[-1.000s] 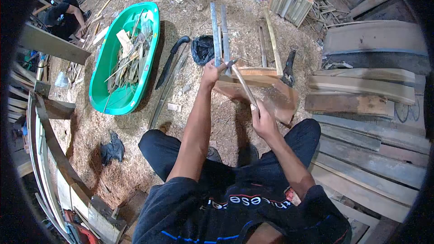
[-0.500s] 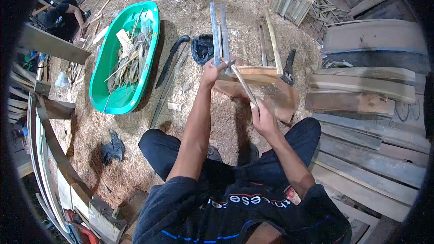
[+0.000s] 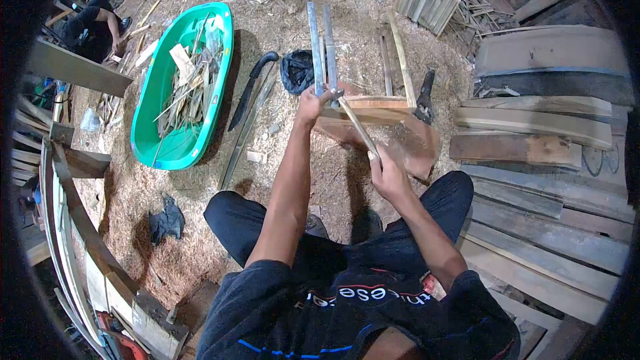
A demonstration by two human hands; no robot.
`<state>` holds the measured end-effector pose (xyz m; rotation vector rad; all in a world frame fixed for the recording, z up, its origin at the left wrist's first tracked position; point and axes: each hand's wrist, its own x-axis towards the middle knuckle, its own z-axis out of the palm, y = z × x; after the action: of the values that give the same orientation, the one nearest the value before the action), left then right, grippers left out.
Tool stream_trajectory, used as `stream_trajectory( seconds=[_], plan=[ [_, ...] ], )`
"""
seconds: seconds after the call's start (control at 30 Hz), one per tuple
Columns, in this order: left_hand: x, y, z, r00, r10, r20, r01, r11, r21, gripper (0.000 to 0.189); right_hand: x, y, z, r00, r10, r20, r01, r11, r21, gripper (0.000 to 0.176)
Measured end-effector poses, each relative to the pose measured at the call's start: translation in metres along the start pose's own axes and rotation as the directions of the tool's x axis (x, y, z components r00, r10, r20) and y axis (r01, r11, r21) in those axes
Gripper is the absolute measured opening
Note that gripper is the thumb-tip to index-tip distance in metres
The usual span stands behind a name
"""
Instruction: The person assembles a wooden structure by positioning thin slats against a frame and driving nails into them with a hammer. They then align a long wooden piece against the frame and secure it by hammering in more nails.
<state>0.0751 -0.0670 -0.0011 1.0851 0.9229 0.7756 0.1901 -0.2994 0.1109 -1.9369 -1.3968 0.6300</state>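
My right hand [image 3: 391, 175] is closed round the near end of a slim wooden stick [image 3: 358, 123], thumb along its top. The stick slants up and left to my left hand [image 3: 315, 105], whose fingers are pinched at its far end beside a small dark piece. Just past my left fingers, two narrow grey strips [image 3: 314, 40] reach away from me, their near ends overlapped by the hand. Under and beyond the stick lies a broad wooden block [image 3: 407, 135]. A pale strip [image 3: 402, 60] runs away from its far edge.
A green tub [image 3: 142, 120] of wood scraps stands left, with a machete [image 3: 247, 97] beside it. There is a black plastic bag [image 3: 297, 72] ahead. Boards [image 3: 533, 127] are stacked at right, near a wooden crate [image 3: 430, 0]. Another person [image 3: 100, 27] crouches far left.
The stick has turned slightly in my hands and its upper side looks paler. Both hands stay nearly in place. The other person at far left has shifted posture.
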Motion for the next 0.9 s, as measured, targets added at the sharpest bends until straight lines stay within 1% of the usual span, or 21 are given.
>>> stream_trajectory(
  seconds=[0.03,0.07,0.17,0.2,0.27,0.3,0.37,0.4,0.47,0.5,0.53,0.6,0.63,0.67,0.73,0.77,0.8,0.83,0.87,0.9],
  plan=[
    [0.002,0.004,0.001,1.0,-0.006,-0.005,0.006,1.0,0.03,0.015,0.004,-0.001,-0.002,1.0,-0.015,0.026,0.015,1.0,-0.02,0.037],
    [0.011,-0.012,0.001,0.996,0.088,-0.002,-0.088,0.993,-0.074,0.016,0.003,-0.003,-0.002,0.995,-0.081,-0.065,0.084,0.996,0.04,0.034],
    [0.004,0.0,-0.001,1.0,-0.022,-0.001,0.022,1.0,0.005,0.018,0.002,0.0,0.008,0.992,0.005,-0.126,0.013,0.99,0.14,0.033],
    [0.004,-0.001,-0.002,1.0,0.007,0.004,-0.007,1.0,0.0,0.018,0.002,0.005,0.011,0.996,0.01,-0.093,0.003,0.991,0.134,0.032],
    [0.002,-0.002,-0.001,1.0,0.013,0.019,-0.013,1.0,-0.02,0.018,0.007,0.012,0.013,0.999,0.015,-0.038,-0.01,0.993,0.119,0.03],
    [0.005,-0.001,0.0,1.0,0.024,0.02,-0.023,0.999,-0.037,0.018,0.017,0.009,0.011,0.995,0.0,-0.101,0.013,0.991,0.13,0.029],
    [0.009,-0.014,-0.004,1.0,-0.003,0.007,0.003,1.0,-0.016,0.014,0.029,-0.002,0.014,0.978,0.006,-0.207,0.028,0.986,0.165,0.028],
    [0.01,-0.019,-0.007,1.0,0.0,0.017,0.001,1.0,-0.016,0.013,0.043,-0.028,0.004,0.978,0.151,-0.144,-0.11,0.959,0.262,0.03],
    [0.019,-0.018,-0.006,0.999,0.033,0.038,-0.031,0.999,-0.039,0.012,0.091,-0.012,0.026,0.961,0.117,-0.252,-0.021,0.935,0.354,0.031],
    [0.021,-0.024,-0.006,0.998,0.05,0.049,-0.047,0.997,-0.061,0.013,0.121,-0.012,0.029,0.952,0.183,-0.247,-0.083,0.927,0.365,0.032],
    [0.013,-0.015,-0.005,0.999,0.034,0.04,-0.031,0.997,-0.069,0.014,0.14,-0.008,0.037,0.937,0.263,-0.228,-0.164,0.912,0.377,0.032],
    [0.007,-0.002,-0.001,1.0,0.014,0.019,-0.014,1.0,0.0,0.014,0.18,0.012,0.056,0.932,0.224,-0.285,-0.101,0.916,0.389,0.031],
    [0.007,-0.006,-0.002,1.0,0.002,0.009,-0.003,0.999,0.037,0.014,0.189,0.02,0.065,0.926,0.208,-0.314,-0.072,0.916,0.395,0.031],
    [0.009,-0.011,-0.003,0.999,0.037,0.038,-0.035,0.999,-0.034,0.017,0.192,0.03,0.073,0.922,0.194,-0.335,-0.033,0.902,0.43,0.029],
    [0.007,-0.017,-0.002,0.996,0.061,0.063,-0.056,0.995,-0.077,0.02,0.19,0.038,0.081,0.92,0.17,-0.354,0.026,0.873,0.487,0.026],
    [0.003,-0.017,-0.003,0.995,0.065,0.07,-0.058,0.993,-0.098,0.021,0.183,0.037,0.084,0.934,0.218,-0.284,-0.023,0.828,0.561,0.024],
    [-0.002,-0.011,-0.003,0.997,0.03,0.068,-0.027,0.999,-0.034,0.024,0.166,0.028,0.083,0.942,0.264,-0.208,-0.078,0.775,0.627,0.023],
    [-0.004,-0.015,-0.003,0.997,0.038,0.07,-0.034,0.998,-0.054,0.024,0.148,0.018,0.08,0.943,0.306,-0.133,-0.135,0.714,0.687,0.022],
    [-0.004,-0.016,-0.003,0.996,0.053,0.077,-0.047,0.996,-0.073,0.024,0.134,0.01,0.079,0.953,0.283,-0.104,-0.127,0.688,0.715,0.023],
    [-0.003,-0.014,-0.002,0.993,0.075,0.086,-0.067,0.993,-0.095,0.025,0.121,0.009,0.077,0.967,0.233,-0.101,-0.106,0.732,0.673,0.024]
  ],
)
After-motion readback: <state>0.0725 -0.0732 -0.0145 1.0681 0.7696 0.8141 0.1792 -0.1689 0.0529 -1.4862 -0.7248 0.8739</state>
